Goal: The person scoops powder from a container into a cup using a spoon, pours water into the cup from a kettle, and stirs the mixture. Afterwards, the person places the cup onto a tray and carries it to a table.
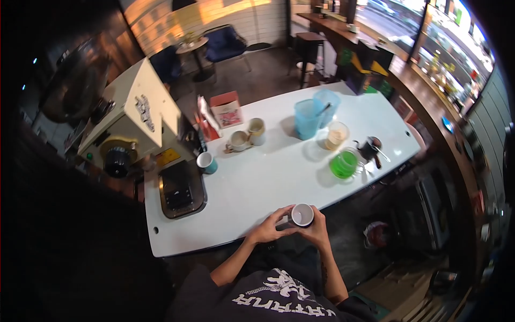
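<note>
A dark cup with a white inside (pixel 302 215) is held upright at the table's near edge, its mouth facing up. My left hand (pixel 272 226) curves round its left side, and my right hand (pixel 316 228) wraps its right side. No contents can be made out in the cup. On the white table (pixel 247 188), a teal cup (pixel 207 162) stands to the left, with two beige mugs (pixel 238 140) (pixel 257 132) behind it. A glass of green liquid (pixel 344 163) is to the right of my hands.
Blue pitchers (pixel 307 119), a glass with pale contents (pixel 336 135) and a dark pot (pixel 370 147) stand on the right. A black scale (pixel 176 185) lies left on a tray, beside a cream machine (pixel 134 107). Boxes (pixel 226 109) stand at the back edge.
</note>
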The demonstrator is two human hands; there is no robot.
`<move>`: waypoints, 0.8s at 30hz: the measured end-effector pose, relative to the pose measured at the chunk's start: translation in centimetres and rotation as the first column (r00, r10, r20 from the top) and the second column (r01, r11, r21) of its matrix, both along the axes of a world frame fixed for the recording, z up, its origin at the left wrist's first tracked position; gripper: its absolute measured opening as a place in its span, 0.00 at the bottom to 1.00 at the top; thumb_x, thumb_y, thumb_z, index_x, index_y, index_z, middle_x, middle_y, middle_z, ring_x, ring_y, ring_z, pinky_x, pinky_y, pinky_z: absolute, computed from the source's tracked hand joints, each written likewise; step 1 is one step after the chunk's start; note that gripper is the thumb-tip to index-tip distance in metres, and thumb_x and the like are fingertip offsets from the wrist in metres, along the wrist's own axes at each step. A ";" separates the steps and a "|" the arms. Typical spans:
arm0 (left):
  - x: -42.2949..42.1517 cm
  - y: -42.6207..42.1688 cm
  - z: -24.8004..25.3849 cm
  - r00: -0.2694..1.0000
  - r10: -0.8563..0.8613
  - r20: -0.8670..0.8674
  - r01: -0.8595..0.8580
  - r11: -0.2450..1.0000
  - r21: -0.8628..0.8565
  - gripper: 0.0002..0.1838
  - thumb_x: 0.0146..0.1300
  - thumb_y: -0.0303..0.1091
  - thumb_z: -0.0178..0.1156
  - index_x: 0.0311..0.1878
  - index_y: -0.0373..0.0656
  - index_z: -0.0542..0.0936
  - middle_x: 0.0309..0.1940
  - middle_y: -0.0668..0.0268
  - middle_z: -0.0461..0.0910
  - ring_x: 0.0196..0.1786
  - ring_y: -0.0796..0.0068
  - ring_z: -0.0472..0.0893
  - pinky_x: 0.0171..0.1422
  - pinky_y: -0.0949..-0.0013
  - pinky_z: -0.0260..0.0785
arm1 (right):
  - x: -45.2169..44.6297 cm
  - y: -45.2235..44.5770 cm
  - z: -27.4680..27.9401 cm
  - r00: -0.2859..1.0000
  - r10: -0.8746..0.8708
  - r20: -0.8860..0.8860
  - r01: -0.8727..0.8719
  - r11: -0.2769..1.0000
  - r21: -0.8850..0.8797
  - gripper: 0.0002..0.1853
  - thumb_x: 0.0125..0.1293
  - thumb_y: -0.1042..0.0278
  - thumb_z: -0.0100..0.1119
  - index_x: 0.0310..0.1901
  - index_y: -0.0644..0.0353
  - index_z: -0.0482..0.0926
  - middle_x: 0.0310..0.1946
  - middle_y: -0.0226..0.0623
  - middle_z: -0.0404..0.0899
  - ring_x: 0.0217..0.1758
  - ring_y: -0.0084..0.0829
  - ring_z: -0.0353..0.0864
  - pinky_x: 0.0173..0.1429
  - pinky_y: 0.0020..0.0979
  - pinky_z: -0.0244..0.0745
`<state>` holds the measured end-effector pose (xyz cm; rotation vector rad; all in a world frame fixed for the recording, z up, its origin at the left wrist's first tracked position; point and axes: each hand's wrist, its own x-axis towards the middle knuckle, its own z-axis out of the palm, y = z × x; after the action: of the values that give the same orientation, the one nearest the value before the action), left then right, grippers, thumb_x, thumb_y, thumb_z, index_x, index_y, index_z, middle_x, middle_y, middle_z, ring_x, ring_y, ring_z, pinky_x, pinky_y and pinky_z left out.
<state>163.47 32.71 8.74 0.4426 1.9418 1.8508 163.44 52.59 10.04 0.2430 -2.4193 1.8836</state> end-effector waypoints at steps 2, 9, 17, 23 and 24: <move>-0.2 -1.4 -0.1 0.992 0.121 -0.035 -0.121 0.993 0.003 0.45 0.62 0.40 0.75 0.78 0.43 0.62 0.74 0.56 0.66 0.76 0.61 0.66 0.80 0.54 0.60 | -2.7 -1.7 -0.9 0.995 0.096 0.031 -0.097 0.995 0.024 0.29 0.44 0.70 0.82 0.49 0.65 0.82 0.41 0.44 0.86 0.45 0.36 0.88 0.51 0.36 0.81; -1.4 -4.3 -1.0 0.758 0.595 -0.269 -0.636 0.765 -0.101 0.45 0.58 0.37 0.77 0.75 0.37 0.64 0.69 0.54 0.73 0.72 0.62 0.72 0.77 0.58 0.63 | -10.5 -8.7 -3.0 0.889 0.458 -0.009 -0.450 0.877 0.167 0.34 0.41 0.65 0.82 0.53 0.66 0.79 0.46 0.51 0.84 0.49 0.52 0.86 0.53 0.43 0.81; -1.7 -6.1 -2.3 0.460 0.828 -0.322 -0.886 0.453 -0.099 0.45 0.61 0.28 0.74 0.78 0.39 0.60 0.72 0.53 0.68 0.74 0.61 0.70 0.76 0.59 0.66 | -14.2 -15.6 -4.3 0.761 0.648 -0.029 -0.627 0.746 0.224 0.33 0.44 0.67 0.79 0.55 0.64 0.78 0.49 0.51 0.82 0.52 0.55 0.84 0.53 0.48 0.81; -2.3 -9.6 -1.4 0.302 0.810 -0.504 -0.953 0.257 -0.158 0.42 0.61 0.33 0.73 0.76 0.39 0.64 0.66 0.49 0.75 0.68 0.51 0.77 0.68 0.57 0.71 | -15.3 -21.0 -5.1 0.692 0.721 -0.034 -0.698 0.680 0.223 0.34 0.46 0.65 0.79 0.57 0.63 0.76 0.52 0.52 0.81 0.53 0.55 0.83 0.54 0.49 0.81; -2.6 -10.3 -0.9 0.323 0.772 -0.548 -0.945 0.233 -0.228 0.42 0.62 0.35 0.73 0.76 0.40 0.64 0.66 0.48 0.75 0.68 0.49 0.76 0.69 0.56 0.71 | -15.5 -21.8 -5.1 0.696 0.717 -0.034 -0.693 0.684 0.228 0.34 0.46 0.65 0.79 0.57 0.63 0.76 0.51 0.52 0.81 0.54 0.55 0.83 0.54 0.49 0.81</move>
<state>160.85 22.43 7.79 -0.8351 3.2391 1.6114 147.97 30.74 4.94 1.4640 -2.6356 1.7283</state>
